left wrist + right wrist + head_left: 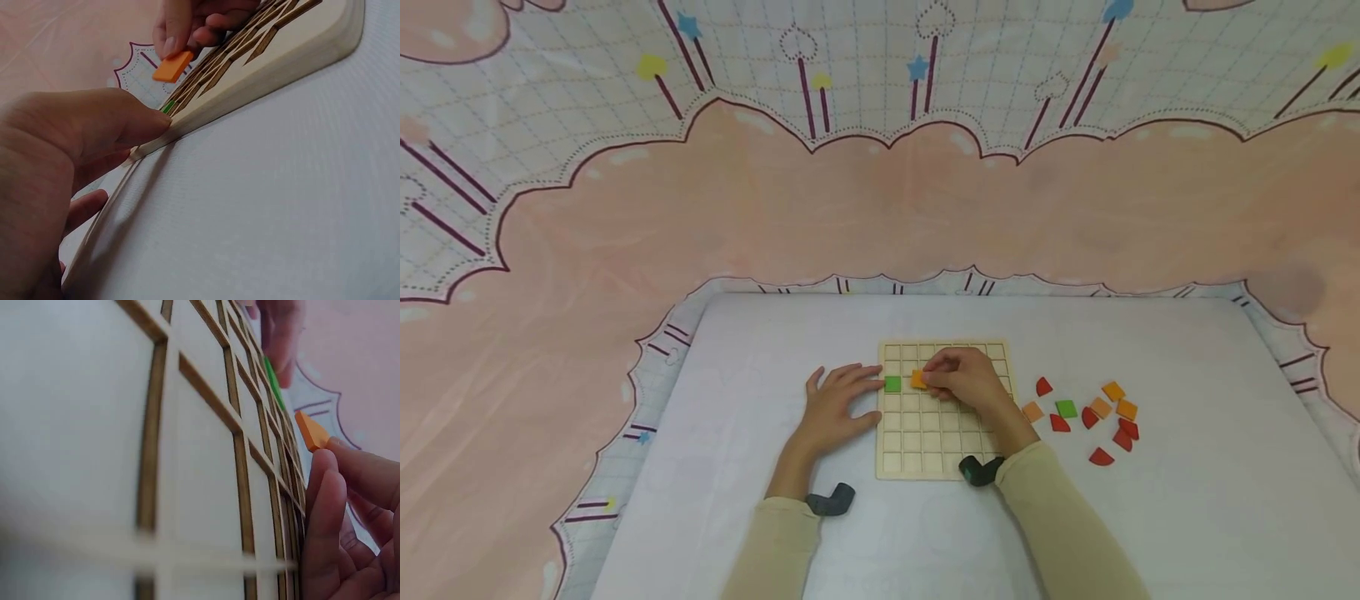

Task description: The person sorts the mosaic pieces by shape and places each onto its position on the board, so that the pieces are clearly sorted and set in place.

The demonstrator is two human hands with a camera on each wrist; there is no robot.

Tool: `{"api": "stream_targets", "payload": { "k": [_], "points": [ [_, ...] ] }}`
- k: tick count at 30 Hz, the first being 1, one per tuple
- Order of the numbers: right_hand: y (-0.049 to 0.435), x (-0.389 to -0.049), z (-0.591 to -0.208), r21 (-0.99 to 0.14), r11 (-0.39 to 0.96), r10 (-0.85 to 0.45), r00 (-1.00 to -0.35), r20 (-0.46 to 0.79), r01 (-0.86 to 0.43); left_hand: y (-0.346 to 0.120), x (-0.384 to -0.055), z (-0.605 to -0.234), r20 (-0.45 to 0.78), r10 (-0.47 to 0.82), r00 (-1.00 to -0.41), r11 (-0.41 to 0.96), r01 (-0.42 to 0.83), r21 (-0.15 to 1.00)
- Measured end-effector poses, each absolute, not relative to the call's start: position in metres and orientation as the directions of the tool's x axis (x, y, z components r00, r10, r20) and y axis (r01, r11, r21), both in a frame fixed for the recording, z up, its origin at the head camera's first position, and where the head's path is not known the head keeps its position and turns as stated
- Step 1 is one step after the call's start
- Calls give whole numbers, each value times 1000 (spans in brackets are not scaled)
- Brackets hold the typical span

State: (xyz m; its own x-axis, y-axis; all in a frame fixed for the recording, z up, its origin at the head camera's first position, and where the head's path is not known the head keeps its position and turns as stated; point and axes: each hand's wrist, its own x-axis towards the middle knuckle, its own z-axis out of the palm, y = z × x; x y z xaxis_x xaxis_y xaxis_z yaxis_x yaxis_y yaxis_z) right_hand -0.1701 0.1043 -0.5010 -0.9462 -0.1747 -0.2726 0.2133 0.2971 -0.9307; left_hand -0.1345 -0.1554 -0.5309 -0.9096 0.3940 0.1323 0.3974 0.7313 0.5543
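The right hand (967, 379) pinches a square orange tile (917, 379) above a pale wooden grid board (912, 442); the left hand (837, 408) touches its edge, beside a flat green tile (892, 384).

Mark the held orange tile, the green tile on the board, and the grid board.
Orange square tile (172, 68), left wrist view: broad face.
Green square tile (892, 384), head view: top face.
Wooden grid board (912, 442), head view: bare cell.

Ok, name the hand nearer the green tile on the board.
Left: the left hand is just beside the green tile; the right hand, pinching an orange tile, is farther rightward.
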Motion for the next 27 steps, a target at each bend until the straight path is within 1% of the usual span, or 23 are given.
{"api": "stream_targets", "payload": {
  "k": [4, 13, 21, 27],
  "points": [
    [97, -173, -503, -921, 336, -178, -947, -268, 197, -155, -134, -531, 116, 403, -908, 734, 396, 552],
    [93, -178, -503, -910, 326, -184, -927, -327, 256, -155, -133, -530, 132, 398, -908, 731, 401, 552],
    [93, -179, -503, -894, 374, -198, -920, -338, 247, -155, -133, -530, 119, 401, -909, 730, 395, 558],
    [93, -180, -504, -887, 405, -202, -924, -323, 222, -155, -133, -528, 122, 395, -911, 728, 391, 563]
  ]
}}
